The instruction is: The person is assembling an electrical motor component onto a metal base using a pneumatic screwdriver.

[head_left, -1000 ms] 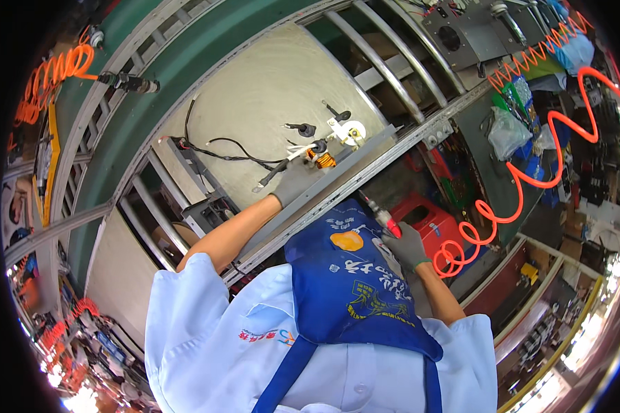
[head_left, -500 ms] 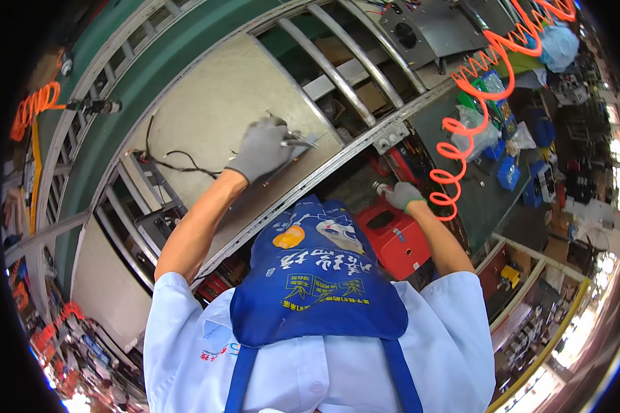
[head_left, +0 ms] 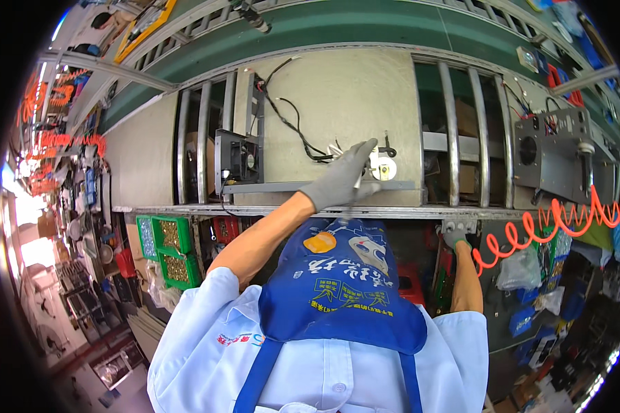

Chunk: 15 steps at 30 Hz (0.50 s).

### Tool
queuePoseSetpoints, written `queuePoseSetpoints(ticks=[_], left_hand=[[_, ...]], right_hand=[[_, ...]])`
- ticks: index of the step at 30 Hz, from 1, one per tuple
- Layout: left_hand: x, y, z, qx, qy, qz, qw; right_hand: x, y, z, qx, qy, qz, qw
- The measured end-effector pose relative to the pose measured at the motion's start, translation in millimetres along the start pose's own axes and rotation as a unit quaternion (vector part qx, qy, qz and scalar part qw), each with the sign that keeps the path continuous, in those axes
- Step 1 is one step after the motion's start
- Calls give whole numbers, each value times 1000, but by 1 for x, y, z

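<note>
My left hand [head_left: 344,177], in a grey glove, reaches over a pale board on the conveyor. Its fingers are stretched out and apart. Right beside the fingertips lies a small part with a bright white disc [head_left: 384,169]. A long grey metal rail [head_left: 282,187] runs beneath the hand, joined at the left to a dark frame with a fan [head_left: 239,160]. Black cables [head_left: 297,129] trail across the board toward the hand. My right hand [head_left: 455,237], also gloved, is at a small grey control box [head_left: 459,225] on the conveyor's near edge; its fingers are too small to make out.
Bare metal rollers [head_left: 450,138] lie right of the pale board [head_left: 351,89]. Farther right stands a grey metal housing [head_left: 552,155], with an orange coiled hose [head_left: 530,237] hanging in front. Green bins [head_left: 176,251] of small parts sit at near left. A red case [head_left: 411,283] is below the conveyor.
The view has swung, bringing the conveyor level. My left hand has opened out flat near the white disc. My right hand has moved from above the red case to the control box.
</note>
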<state>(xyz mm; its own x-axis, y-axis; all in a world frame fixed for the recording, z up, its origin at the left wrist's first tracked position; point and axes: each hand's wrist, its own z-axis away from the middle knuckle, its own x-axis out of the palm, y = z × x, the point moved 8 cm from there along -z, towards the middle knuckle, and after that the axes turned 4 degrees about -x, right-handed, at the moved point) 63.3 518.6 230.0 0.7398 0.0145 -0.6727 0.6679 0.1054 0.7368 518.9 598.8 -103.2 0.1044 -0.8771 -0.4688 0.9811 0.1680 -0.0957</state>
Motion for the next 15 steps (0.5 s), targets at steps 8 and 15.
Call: queuePoseSetpoints(ticks=[8,15], left_hand=[[-38,-183,17,-363,-203,283,864],[108,-319,21,-480,-361,548,582]], right_hand=[[-22,-13,59,74,172,-1,982],[-120,-189,204,-166,443,-405,783]])
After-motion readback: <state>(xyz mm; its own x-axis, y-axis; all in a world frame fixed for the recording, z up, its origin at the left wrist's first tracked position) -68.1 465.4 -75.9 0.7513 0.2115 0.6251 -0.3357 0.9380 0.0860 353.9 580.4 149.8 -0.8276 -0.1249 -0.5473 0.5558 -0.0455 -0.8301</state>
